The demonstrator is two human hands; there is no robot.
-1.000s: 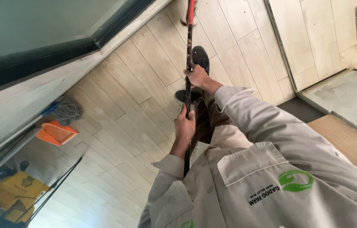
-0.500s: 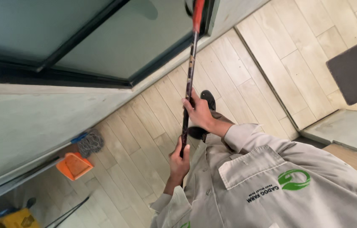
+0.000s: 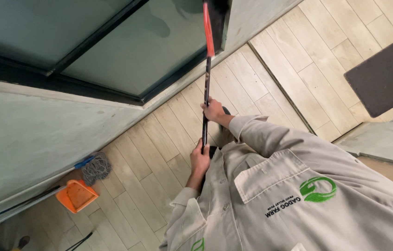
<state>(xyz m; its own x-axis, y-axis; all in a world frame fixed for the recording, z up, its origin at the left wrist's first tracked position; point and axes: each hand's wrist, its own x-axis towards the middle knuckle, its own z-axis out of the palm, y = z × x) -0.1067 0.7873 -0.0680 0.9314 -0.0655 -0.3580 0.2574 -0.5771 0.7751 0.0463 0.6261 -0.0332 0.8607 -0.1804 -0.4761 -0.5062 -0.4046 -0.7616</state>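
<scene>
A long thin pole [image 3: 206,83], black below and red near the top, runs from my hands toward the glass window [image 3: 159,51]. Its dark head [image 3: 218,18] lies against the black window frame. My right hand [image 3: 213,110] grips the shaft higher up, its beige sleeve coming from the right. My left hand [image 3: 199,160] holds the shaft's lower end, close to my chest. I wear a beige work shirt [image 3: 298,209] with a green emblem on the pocket.
An orange dustpan [image 3: 78,195] and a grey mop head [image 3: 96,168] with a blue-collared handle lie by the grey wall at lower left. A dark mat [image 3: 387,69] covers the pale plank floor [image 3: 271,69] at right. A grey step [image 3: 382,142] sits beside me.
The view has swung up from the floor toward the window. The pole's red end now reaches the window frame. Both hands have kept their hold on the shaft.
</scene>
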